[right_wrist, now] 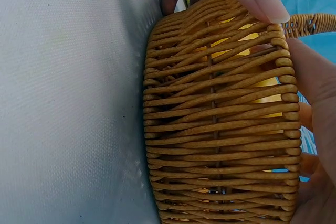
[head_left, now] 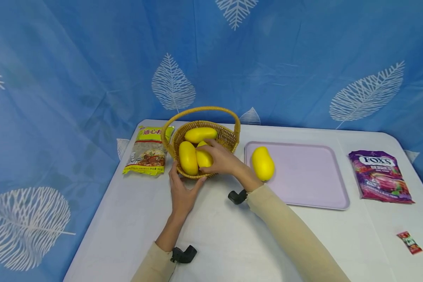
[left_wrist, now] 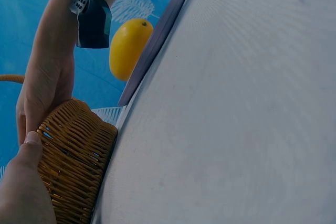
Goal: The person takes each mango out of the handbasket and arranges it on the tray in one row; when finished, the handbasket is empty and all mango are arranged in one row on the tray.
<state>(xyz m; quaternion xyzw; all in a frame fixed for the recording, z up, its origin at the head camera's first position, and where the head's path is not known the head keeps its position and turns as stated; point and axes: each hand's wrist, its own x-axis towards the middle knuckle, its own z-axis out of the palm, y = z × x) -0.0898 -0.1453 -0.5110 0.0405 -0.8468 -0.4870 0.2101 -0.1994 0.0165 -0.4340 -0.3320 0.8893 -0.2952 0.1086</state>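
A wicker basket (head_left: 228,138) with a tall arched handle stands on the table and holds three yellow mangoes. My right hand (head_left: 223,157) reaches in over the front right rim, fingers curled round one mango (head_left: 203,158). Beside that one lies another mango (head_left: 188,158), and a third mango (head_left: 201,134) lies crosswise behind them. At the front left of the basket, my left hand (head_left: 183,195) holds the woven wall, its thumb (left_wrist: 30,150) at the rim in the left wrist view. In the right wrist view the wicker side (right_wrist: 220,119) hides most of the fruit.
A lilac tray (head_left: 310,172) lies right of the basket, with a single mango (head_left: 263,163) at its left end. Left of the basket is a pasta bag (head_left: 148,150). Farther right are a purple Fox's candy bag (head_left: 380,176) and a small red wrapped candy (head_left: 409,242).
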